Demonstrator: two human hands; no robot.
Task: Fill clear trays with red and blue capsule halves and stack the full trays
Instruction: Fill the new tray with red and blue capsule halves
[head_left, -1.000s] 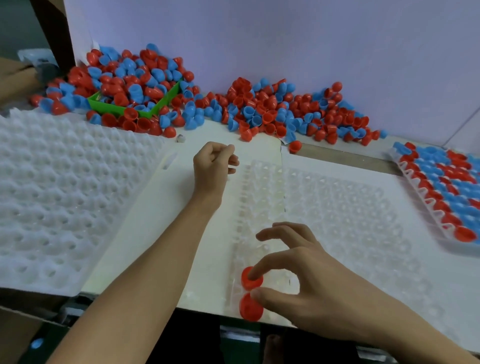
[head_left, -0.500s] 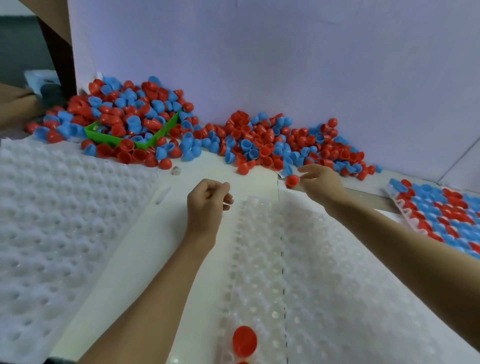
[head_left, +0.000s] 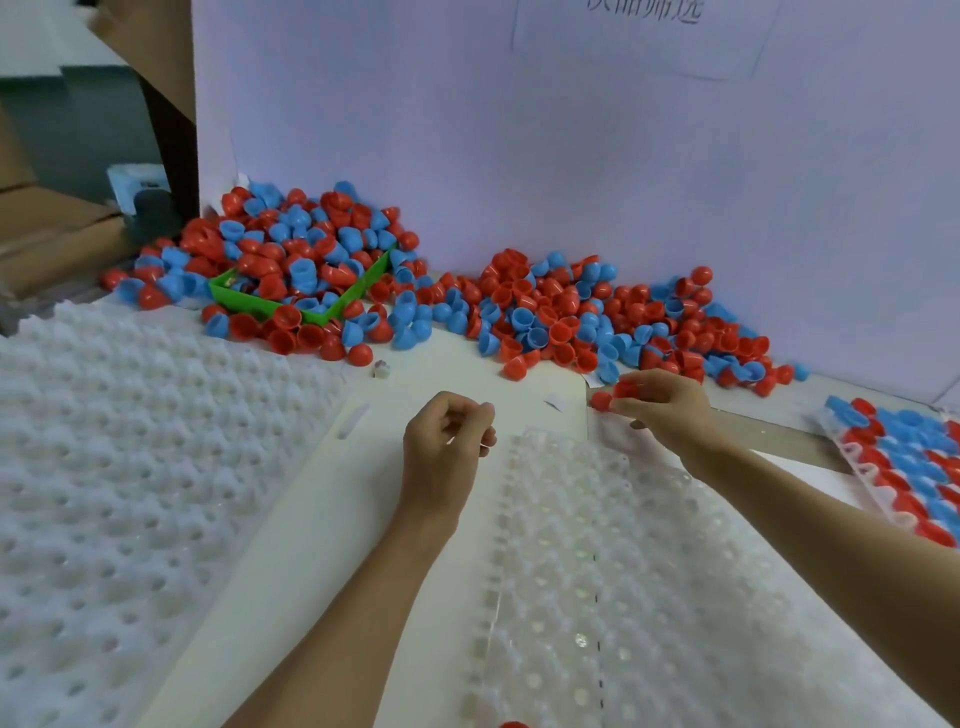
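The loose heap of red and blue capsule halves (head_left: 540, 312) along the far edge of the table looks like smooth, slightly glossy plastic. Among them, the shallow bright green tray (head_left: 311, 306) is plastic too, with a dull sheen. The clear dimpled tray (head_left: 623, 561) near the front edge is thin, glossy, see-through plastic. The white bumpy trays (head_left: 130, 467) at the left edge look translucent and milky. The pale table surface (head_left: 332, 519) is matt and smooth, like card or foam board.

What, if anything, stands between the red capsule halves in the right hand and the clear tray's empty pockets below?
Nothing visible. The right hand pinches red capsule halves just past the clear tray; the left hand sits off its left edge.
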